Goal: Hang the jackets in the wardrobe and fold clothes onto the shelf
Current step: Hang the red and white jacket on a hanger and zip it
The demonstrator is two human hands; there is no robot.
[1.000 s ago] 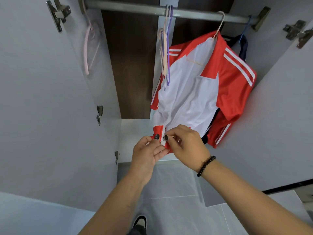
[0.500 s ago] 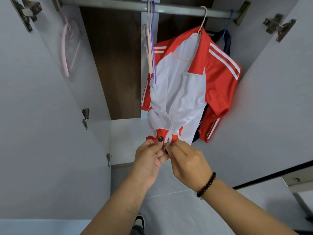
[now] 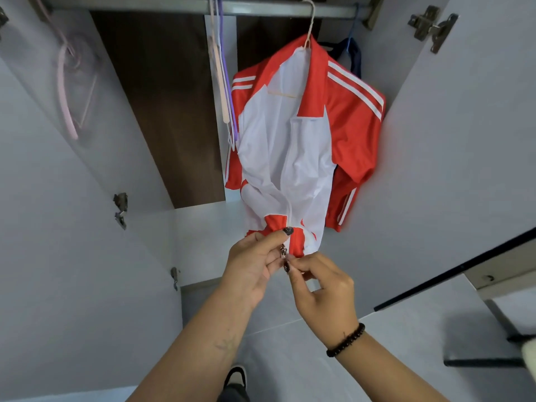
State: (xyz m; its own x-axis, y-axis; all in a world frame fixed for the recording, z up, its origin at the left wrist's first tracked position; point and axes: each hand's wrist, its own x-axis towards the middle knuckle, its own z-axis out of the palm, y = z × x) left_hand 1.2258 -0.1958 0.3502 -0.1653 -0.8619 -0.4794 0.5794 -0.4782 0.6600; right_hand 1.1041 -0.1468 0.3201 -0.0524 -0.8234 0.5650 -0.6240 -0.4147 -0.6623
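Note:
A red and white jacket [image 3: 293,146] hangs on a pale hanger from the wardrobe rail [image 3: 261,8]. Its bottom hem is bunched together in front of me. My left hand [image 3: 252,265] pinches the red hem on the left of the zip. My right hand [image 3: 322,288] pinches the small metal zip pull at the hem's lower end. Behind the jacket a dark blue garment [image 3: 352,56] hangs on a blue hanger, mostly hidden.
Empty pink and purple hangers [image 3: 222,82] hang left of the jacket. A pink hanger [image 3: 65,91] hangs near the left wardrobe door. White doors stand open on both sides. A white shelf [image 3: 203,236] lies below the jacket. My shoe shows on the grey tiled floor.
My head has tilted down, so the rail has risen in view. Both hands have dropped slightly with the hem; my right hand has slid lower and now holds the zip pull.

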